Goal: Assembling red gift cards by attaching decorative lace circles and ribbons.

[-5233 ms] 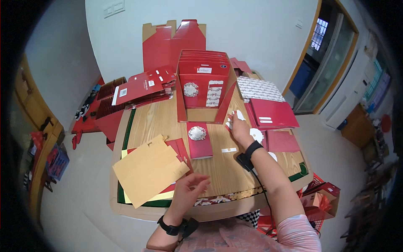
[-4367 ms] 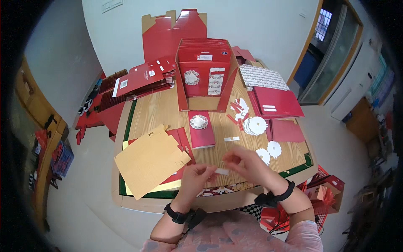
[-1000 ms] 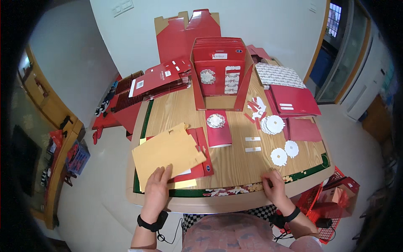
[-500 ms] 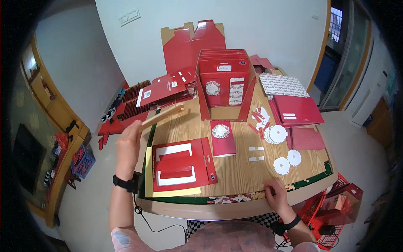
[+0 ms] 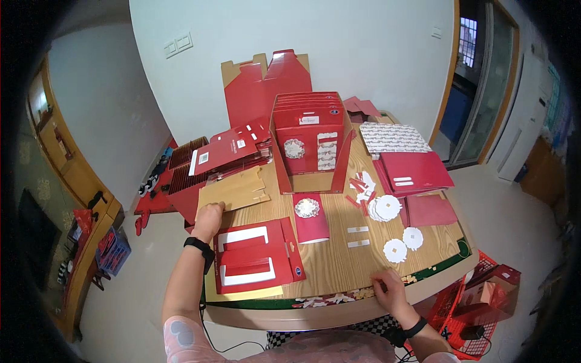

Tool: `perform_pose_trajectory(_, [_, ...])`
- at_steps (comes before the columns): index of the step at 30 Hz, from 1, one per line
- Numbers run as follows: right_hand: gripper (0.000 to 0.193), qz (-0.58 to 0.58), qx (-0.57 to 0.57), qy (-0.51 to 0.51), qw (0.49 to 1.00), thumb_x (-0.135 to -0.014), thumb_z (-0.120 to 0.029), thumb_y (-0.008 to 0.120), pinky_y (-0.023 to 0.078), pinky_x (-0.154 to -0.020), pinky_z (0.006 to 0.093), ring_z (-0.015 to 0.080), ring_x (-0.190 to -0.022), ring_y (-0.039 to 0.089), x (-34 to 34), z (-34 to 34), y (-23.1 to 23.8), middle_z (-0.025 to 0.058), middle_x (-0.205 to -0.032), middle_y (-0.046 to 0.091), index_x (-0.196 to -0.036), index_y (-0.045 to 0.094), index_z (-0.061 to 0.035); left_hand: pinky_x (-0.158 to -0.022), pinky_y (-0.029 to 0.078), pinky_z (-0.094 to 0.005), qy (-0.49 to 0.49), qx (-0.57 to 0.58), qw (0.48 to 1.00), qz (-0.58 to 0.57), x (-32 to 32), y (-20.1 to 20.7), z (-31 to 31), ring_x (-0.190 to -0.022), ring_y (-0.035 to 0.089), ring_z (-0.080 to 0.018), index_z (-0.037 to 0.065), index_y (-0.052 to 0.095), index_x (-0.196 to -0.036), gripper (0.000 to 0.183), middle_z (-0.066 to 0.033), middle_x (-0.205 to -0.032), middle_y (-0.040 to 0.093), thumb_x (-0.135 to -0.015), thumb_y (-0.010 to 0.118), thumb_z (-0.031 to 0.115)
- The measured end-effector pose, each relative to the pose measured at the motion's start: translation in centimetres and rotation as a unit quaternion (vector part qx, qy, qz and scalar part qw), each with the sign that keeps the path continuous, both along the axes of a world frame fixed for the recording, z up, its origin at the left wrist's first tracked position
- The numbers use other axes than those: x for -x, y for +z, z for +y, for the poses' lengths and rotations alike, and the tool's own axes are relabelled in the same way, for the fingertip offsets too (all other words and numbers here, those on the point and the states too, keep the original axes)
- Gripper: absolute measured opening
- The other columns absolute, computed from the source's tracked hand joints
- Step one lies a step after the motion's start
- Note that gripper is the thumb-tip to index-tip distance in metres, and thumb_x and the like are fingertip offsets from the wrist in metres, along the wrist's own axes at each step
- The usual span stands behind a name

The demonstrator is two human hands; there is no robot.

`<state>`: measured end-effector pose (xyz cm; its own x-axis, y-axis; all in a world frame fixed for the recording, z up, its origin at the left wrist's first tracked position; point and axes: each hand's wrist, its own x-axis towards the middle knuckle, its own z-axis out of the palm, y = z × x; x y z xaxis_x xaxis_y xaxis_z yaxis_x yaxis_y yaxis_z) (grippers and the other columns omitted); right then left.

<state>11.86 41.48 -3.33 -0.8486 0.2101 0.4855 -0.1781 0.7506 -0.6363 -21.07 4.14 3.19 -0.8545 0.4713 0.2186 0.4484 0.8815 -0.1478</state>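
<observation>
Hands worked at opposite edges of the wooden surface [image 5: 339, 266]. Left hand [image 5: 209, 219] sat at the far-left edge, grip closed narrow on the near corner of a tan cardboard sheet [image 5: 235, 189], thumb under, fingers over; the sheet lay flat beyond the hand, apparently kept off to the side so it didn't cover the work area. Just right of and nearer than that hand lay a flat red box blank [image 5: 254, 257] with white cut-out windows, resting on a yellow sheet [image 5: 242, 295] whose edge showed along the near side.

Right hand [image 5: 390, 289] pressed on the near edge of the surface, fingers curled down; cannot tell if anything small was pinched under them, so grip state unclear. Just beyond it, two white paper rounds [image 5: 404, 244] with square holes lay apart; further out a stack of similar rounds [image 5: 385, 207] and loose red-and-white strips [image 5: 360, 187]. Left of those, two white tape strips [image 5: 357, 236] and a red card [image 5: 310, 218] with a round white lace emblem, laid centre within reach of both hands.

Far from both hands stood an open red display box [image 5: 310, 142], upright, holding a row of red folders. Piles of flattened red cartons [image 5: 227, 152] lay beyond the left hand; red folders [image 5: 413, 172] and a patterned sheet [image 5: 393, 138] lay beyond the right, sorted by kind.
</observation>
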Motion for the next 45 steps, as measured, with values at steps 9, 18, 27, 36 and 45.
perform_pose_trajectory(9, [0.014, 0.003, 0.001, -0.002, 1.000, -0.071, 0.003, 0.061, 0.042, -0.061, 0.0373, 0.0306, -0.068, 0.052, 0.0, 0.3, 0.0, 0.0125, -0.074, 0.054, -0.084, 0.059, -0.0023, -0.081, 0.045, -0.0409, -0.117, -0.108, 0.985, -0.062, -5.1, 2.7, 5.4, -0.094, 0.055, -0.0351, 0.005, 0.060, -0.102, 0.031, -0.0184, -0.098, 0.058, -0.071, 0.059, 0.004])
perform_pose_trajectory(18, [0.011, -0.079, 0.050, 0.044, 0.995, -0.082, -0.006, 0.057, 0.046, -0.073, 0.0335, 0.0285, -0.085, 0.059, -0.2, 7.6, 7.6, 0.0136, -0.089, 0.060, -0.092, 0.059, -0.0011, -0.088, 0.044, -0.0383, -0.157, -0.332, 0.922, -0.125, -18.9, 5.3, 9.0, -0.104, 0.053, -0.0343, 0.003, 0.061, -0.103, 0.032, -0.0186, -0.111, 0.056, -0.072, 0.067, 0.008])
perform_pose_trajectory(27, [0.024, -0.056, -0.209, -0.054, 0.975, -0.077, -0.014, 0.062, 0.044, -0.082, 0.0408, 0.0322, -0.091, 0.058, 14.0, 21.0, 6.9, 0.0160, -0.097, 0.061, -0.098, 0.061, -0.0025, -0.078, 0.046, -0.0277, 0.027, -0.556, 0.798, -0.233, -23.1, 0.0, 8.3, -0.088, 0.060, -0.0193, -0.002, 0.062, -0.099, 0.023, -0.0127, -0.096, 0.063, -0.076, 0.063, 0.001])
perform_pose_trajectory(36, [0.020, -0.110, -0.368, -0.060, 0.921, -0.079, -0.018, 0.057, 0.042, -0.086, 0.0465, 0.0280, -0.097, 0.058, 17.9, 21.4, 4.8, 0.0143, -0.100, 0.061, -0.095, 0.061, -0.0053, -0.078, 0.046, -0.0270, 0.068, -0.526, 0.828, -0.180, -24.8, 0.4, 6.7, -0.087, 0.059, -0.0179, -0.002, 0.061, -0.100, 0.024, -0.0122, -0.095, 0.063, -0.076, 0.063, 0.002])
perform_pose_trajectory(45, [0.011, -0.067, -0.368, -0.107, 0.921, -0.077, -0.012, 0.052, 0.047, -0.060, 0.0449, 0.0342, -0.067, 0.061, 17.7, 20.7, 6.1, 0.0149, -0.069, 0.062, -0.072, 0.059, -0.0042, -0.081, 0.045, -0.0294, 0.042, -0.548, 0.810, -0.204, -24.2, 2.2, 8.2, -0.089, 0.060, -0.0203, -0.002, 0.061, -0.100, 0.025, -0.0136, -0.096, 0.063, -0.076, 0.064, 0.000])
